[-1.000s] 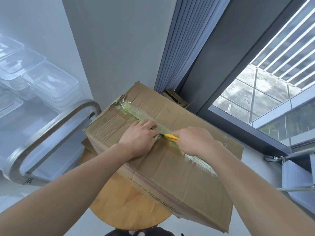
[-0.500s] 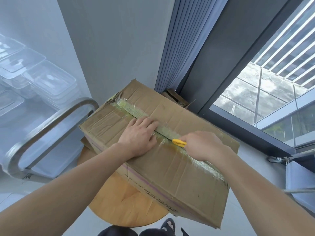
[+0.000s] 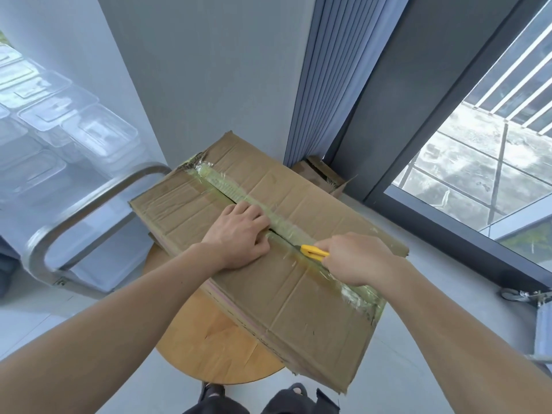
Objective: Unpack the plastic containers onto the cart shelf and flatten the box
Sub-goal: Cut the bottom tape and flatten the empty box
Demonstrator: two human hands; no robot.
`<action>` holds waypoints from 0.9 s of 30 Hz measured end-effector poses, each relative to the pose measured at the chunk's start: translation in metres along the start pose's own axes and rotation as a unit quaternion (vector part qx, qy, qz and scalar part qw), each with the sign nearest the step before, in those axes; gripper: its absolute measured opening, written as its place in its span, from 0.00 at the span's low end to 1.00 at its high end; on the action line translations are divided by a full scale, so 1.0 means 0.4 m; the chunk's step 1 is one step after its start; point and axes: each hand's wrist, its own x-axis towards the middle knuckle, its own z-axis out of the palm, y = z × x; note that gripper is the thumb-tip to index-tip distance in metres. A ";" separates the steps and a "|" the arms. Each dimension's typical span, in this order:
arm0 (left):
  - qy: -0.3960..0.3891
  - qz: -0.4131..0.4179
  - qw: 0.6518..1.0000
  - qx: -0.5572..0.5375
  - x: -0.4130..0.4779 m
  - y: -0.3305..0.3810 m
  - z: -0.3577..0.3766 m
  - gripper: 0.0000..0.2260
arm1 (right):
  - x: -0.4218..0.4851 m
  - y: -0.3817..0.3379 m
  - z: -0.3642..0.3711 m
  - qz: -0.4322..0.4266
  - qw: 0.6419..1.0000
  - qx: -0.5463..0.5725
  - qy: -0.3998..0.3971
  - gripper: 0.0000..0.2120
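Head: box (image 3: 298,294) under left fingers (image 3: 257,216); right fingers (image 3: 339,249) grip cutter (image 3: 313,252).

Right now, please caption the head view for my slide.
Left hand steadies the box; right hand slits its tape with a yellow cutter.

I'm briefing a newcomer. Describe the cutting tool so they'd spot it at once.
Start at the large cardboard box on the round wooden stool. On its taped centre seam, the right hand grips a small cutter. It is the only bright yellow thing there.
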 end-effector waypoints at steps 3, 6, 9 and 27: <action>0.001 -0.003 1.000 0.012 0.011 0.010 0.002 0.21 | -0.015 0.005 0.017 -0.005 1.000 0.009 0.016 0.17; 0.015 0.012 1.000 0.017 0.019 0.017 0.004 0.20 | 0.004 0.000 0.015 -0.004 0.999 -0.008 0.036 0.16; 0.027 0.054 0.998 -0.006 0.015 0.036 0.016 0.20 | 0.005 -0.002 0.014 -0.003 0.999 -0.013 0.041 0.17; -0.070 0.046 0.996 -0.002 0.048 0.045 0.041 0.28 | -0.056 0.036 0.058 0.020 0.999 0.018 0.045 0.16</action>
